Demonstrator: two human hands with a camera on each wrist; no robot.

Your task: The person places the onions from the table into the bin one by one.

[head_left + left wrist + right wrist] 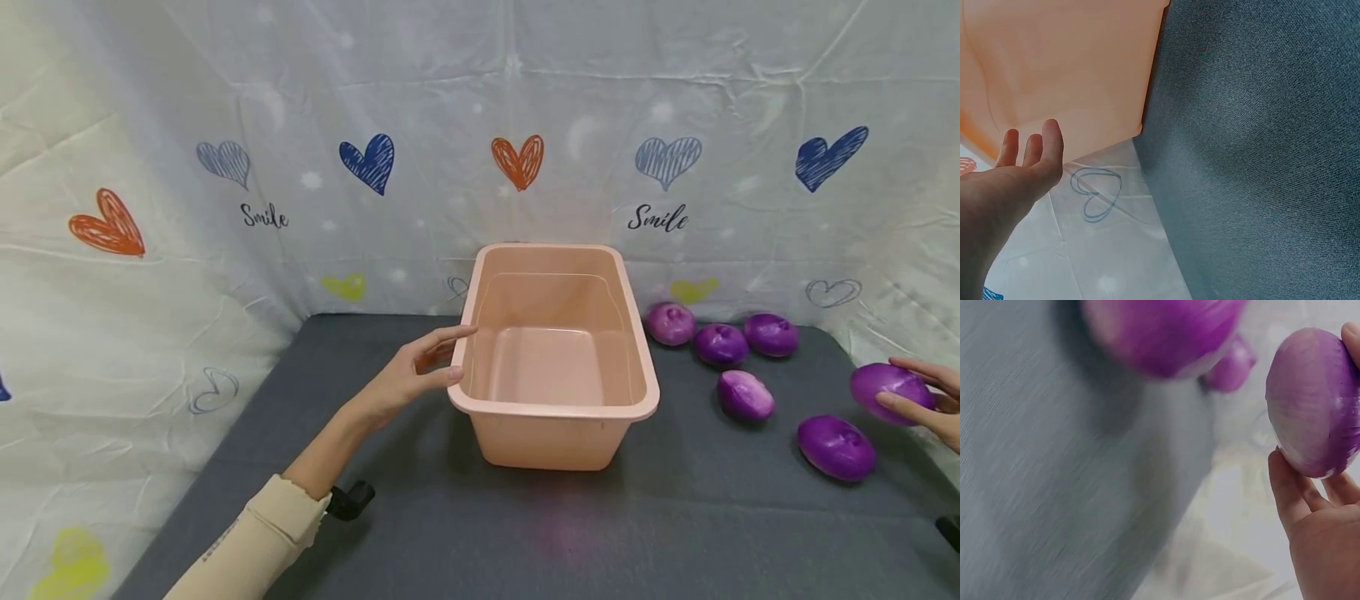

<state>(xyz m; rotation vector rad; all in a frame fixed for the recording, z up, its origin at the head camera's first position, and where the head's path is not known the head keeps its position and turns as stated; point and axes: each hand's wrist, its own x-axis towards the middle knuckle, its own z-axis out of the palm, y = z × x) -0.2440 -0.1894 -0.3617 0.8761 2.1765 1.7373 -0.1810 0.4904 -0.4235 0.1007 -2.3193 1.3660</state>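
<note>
A peach plastic tub [558,417] stands empty in the middle of the grey table cover [420,517]. My left hand [442,357] is held open beside the tub's left wall, fingers straight, thumb tip close to the rim; I cannot tell if it touches. In the left wrist view, that hand [1019,169] hovers below the tub wall [1066,69]. At the far right, my right hand [921,407] grips a purple onion [885,385] just above the table. The right wrist view shows the onion [1316,403] held between thumb and fingers [1288,494].
Several more purple onions lie right of the tub: three in a row at the back [720,344], one whitish [745,394], one nearer [835,447]. A heart-printed sheet [480,167] walls in the table at the back and on both sides.
</note>
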